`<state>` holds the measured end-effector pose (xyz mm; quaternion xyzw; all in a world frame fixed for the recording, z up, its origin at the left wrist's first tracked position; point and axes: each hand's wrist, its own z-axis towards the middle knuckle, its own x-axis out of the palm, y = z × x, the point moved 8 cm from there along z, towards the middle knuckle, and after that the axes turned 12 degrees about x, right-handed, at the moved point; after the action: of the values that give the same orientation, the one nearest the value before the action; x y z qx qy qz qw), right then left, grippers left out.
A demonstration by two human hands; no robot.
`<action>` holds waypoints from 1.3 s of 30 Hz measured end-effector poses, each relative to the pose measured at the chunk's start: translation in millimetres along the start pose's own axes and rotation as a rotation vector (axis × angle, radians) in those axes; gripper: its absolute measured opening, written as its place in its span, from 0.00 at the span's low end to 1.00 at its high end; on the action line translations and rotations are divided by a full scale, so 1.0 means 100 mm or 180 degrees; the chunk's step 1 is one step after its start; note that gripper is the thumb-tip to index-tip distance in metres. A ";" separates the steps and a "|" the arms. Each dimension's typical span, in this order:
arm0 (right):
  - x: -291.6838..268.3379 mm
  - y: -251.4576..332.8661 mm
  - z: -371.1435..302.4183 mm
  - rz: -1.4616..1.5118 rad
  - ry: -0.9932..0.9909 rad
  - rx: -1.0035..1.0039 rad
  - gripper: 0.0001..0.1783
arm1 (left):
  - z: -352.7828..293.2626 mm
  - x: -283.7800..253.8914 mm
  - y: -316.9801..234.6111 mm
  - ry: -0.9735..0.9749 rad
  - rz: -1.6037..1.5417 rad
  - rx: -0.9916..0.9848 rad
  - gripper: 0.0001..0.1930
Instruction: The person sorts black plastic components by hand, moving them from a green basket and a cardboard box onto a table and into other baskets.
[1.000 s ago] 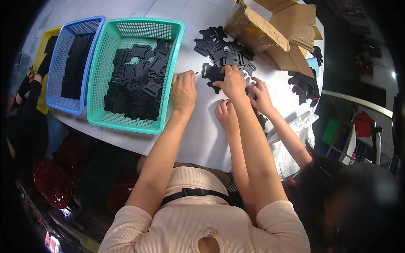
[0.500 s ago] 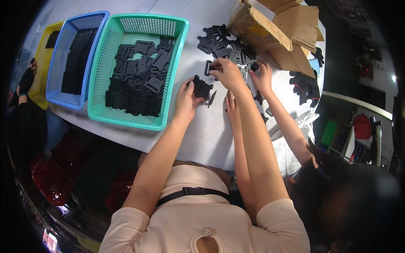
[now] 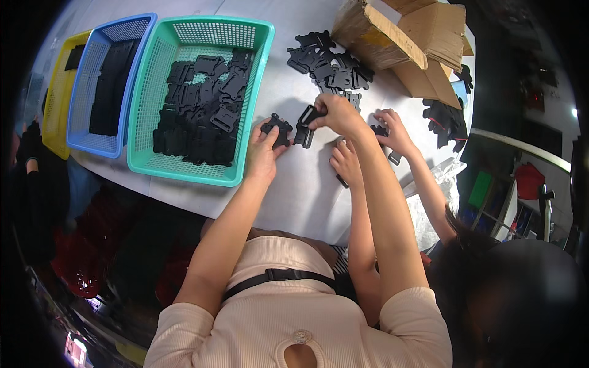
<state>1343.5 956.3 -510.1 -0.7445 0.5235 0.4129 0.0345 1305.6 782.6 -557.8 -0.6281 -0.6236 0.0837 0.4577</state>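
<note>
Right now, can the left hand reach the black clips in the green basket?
Probably yes. The left hand sits just beside the teal basket, whose top is open, and nothing lies between them. But it already holds a black buckle piece.

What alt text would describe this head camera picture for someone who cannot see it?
Seen from above, a person's left hand and right hand each hold a black plastic buckle part over a white table, beside a teal basket of similar parts.

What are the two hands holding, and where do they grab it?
The left hand pinches a black plastic buckle piece at its lower edge; the right hand grips another black buckle piece at its top end.
</note>
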 end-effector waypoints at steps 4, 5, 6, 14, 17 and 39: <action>0.29 0.06 -0.29 -0.0639 -0.0096 -0.0031 0.28 | -0.05 -0.07 -0.04 -0.0115 -0.0049 -0.0023 0.13; 0.35 0.06 -0.31 -0.0762 -0.0204 0.0067 0.27 | -0.06 -0.06 -0.05 -0.0094 -0.0040 -0.0008 0.13; 0.39 0.05 -0.33 -0.0883 -0.0311 0.0164 0.27 | -0.06 -0.06 -0.05 -0.0063 0.0016 0.0011 0.13; 0.30 -0.02 -0.39 0.0453 -0.0099 0.0071 0.18 | -0.07 -0.07 0.00 0.0225 0.0451 0.0167 0.13; 0.36 0.01 -0.47 0.1302 0.0462 0.0342 0.14 | -0.13 0.07 0.15 0.0594 -0.0221 -0.0409 0.14; -0.67 -0.08 0.38 -0.0120 -0.1404 0.1528 0.30 | -0.52 0.62 -0.38 0.1181 -0.0257 -0.0585 0.15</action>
<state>1320.3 1028.2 -494.5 -0.6172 0.5720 0.4282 0.3293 1327.1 804.3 -473.7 -0.6464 -0.5583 -0.1090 0.5086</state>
